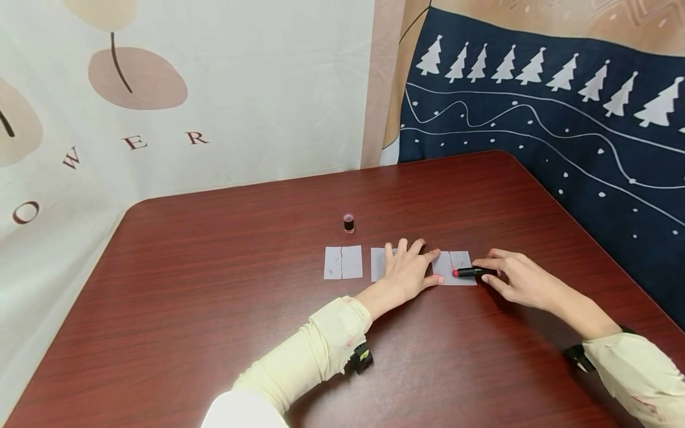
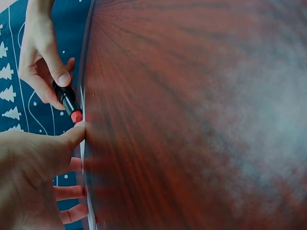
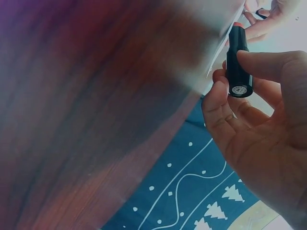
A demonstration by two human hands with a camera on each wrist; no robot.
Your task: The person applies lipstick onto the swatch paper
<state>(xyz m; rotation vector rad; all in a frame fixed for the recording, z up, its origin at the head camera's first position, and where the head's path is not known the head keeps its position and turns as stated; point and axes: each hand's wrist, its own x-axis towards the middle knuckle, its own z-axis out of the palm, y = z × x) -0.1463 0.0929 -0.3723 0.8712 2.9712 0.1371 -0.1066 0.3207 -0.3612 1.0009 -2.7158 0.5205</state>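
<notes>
My right hand [image 1: 521, 280] pinches a black lipstick [image 1: 472, 271] between thumb and fingers. Its red tip points left, over the rightmost paper square [image 1: 462, 260], which carries a thin red line running down from its top edge. Spread across the table, my left hand [image 1: 404, 272] touches that square's left edge with thumb and a fingertip. Its palm and other fingers cover most of the middle paper square [image 1: 377, 264]. In the right wrist view, the round base of the lipstick [image 3: 239, 62] faces the camera, with the thumb along its side.
A third paper square [image 1: 351, 261], with a dark line down its middle, lies left of the hands. Behind it stands a small clear-and-black cap [image 1: 349, 223]. The brown table [image 1: 214, 309] meets a pale curtain [image 1: 267, 89] and a navy tree-patterned cloth [image 1: 535, 107].
</notes>
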